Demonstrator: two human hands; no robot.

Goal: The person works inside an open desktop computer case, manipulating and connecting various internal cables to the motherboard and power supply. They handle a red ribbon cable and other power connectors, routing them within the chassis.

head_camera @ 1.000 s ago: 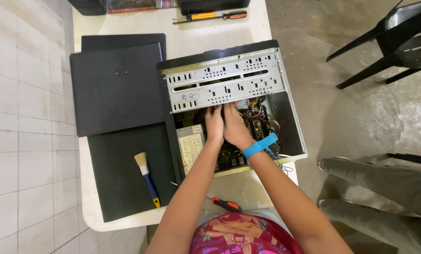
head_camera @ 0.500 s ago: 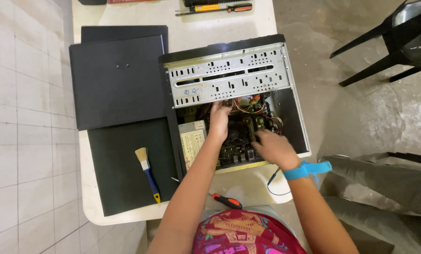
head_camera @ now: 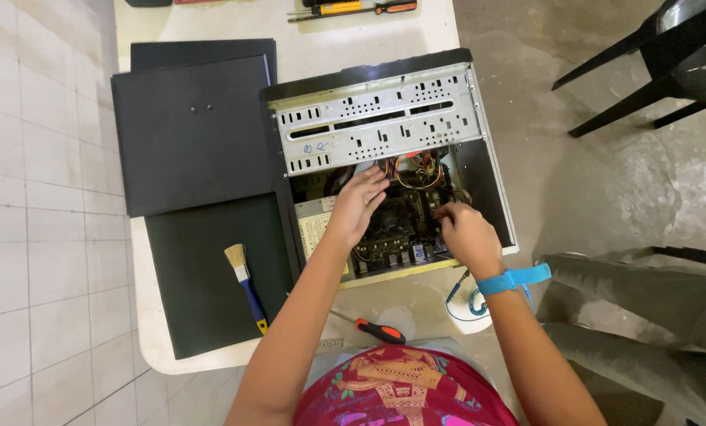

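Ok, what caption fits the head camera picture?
Left hand and right hand reach inside an open grey metal computer case on a white table.

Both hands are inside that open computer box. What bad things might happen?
The left hand sits by the loose coloured wires, so it might snag or pull one. The right hand works close to the bare metal drive cage, whose edges may scratch. The red-handled screwdriver lies near the table edge and could get knocked off.
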